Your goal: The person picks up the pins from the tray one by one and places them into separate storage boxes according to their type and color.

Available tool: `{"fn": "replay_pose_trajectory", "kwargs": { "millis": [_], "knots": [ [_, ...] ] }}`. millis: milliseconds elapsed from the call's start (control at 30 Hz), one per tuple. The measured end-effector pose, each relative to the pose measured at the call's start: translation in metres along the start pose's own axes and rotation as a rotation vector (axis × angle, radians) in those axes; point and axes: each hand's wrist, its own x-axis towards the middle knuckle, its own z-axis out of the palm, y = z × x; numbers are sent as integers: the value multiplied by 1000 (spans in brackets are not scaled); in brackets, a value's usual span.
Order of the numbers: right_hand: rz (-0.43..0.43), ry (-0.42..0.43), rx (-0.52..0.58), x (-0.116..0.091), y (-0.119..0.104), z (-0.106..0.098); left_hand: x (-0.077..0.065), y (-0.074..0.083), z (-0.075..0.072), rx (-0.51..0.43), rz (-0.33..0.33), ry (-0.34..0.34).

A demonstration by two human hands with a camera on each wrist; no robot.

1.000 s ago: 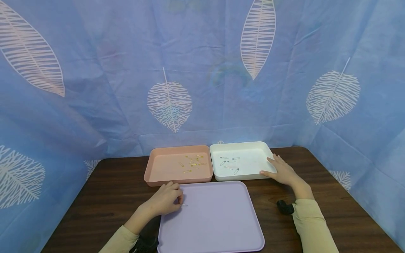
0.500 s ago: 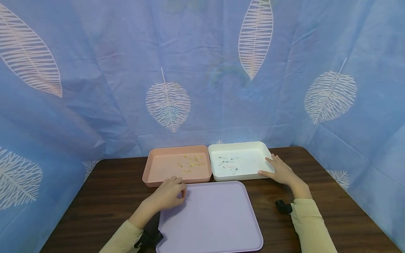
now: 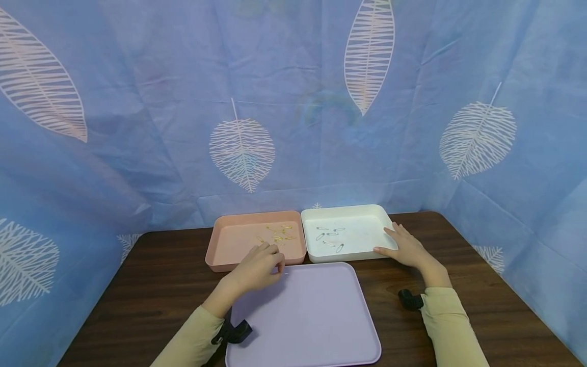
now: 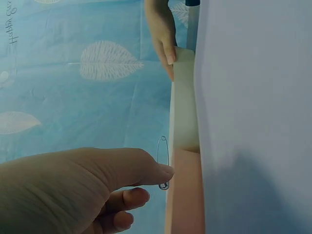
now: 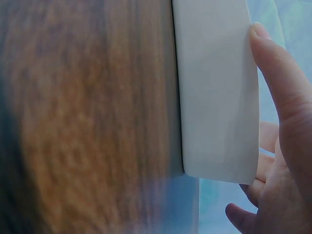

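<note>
My left hand (image 3: 258, 268) is over the far left edge of the lilac tray (image 3: 307, 318), near the pink tray's front wall. Between its thumb and fingers it pinches a silver safety pin (image 4: 163, 152), plain in the left wrist view. My right hand (image 3: 408, 250) rests on the right front corner of the white tray (image 3: 367, 232), fingers spread. In the right wrist view its thumb (image 5: 273, 58) touches the rim. Several silver safety pins (image 3: 340, 248) lie in the white tray. Gold safety pins (image 3: 287, 227) lie in the pink tray (image 3: 234, 244), partly hidden by my left hand.
The pink and white trays stand side by side at the back of the dark wooden table (image 3: 151, 285), with the lilac tray in front. A blue curtain (image 3: 293, 153) with leaf prints hangs behind. Black wrist cameras (image 3: 410, 299) sit on both wrists.
My left hand has moved forward and to the right over the lilac tray, carrying the safety pin towards the pink tray. My right hand stays on the white tray.
</note>
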Motion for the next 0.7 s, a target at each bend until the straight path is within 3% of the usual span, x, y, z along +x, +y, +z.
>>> {"fn": "replay_pose_trajectory", "kwargs": {
  "millis": [267,500,700],
  "knots": [
    [3,3,11,-1,-1,0,24,3,2,-17,33,54],
    [-2,7,17,-2,-2,-1,44,9,0,-49,44,42],
    [-5,13,10,0,1,1,62,15,-3,14,83,56]
  ]
}}
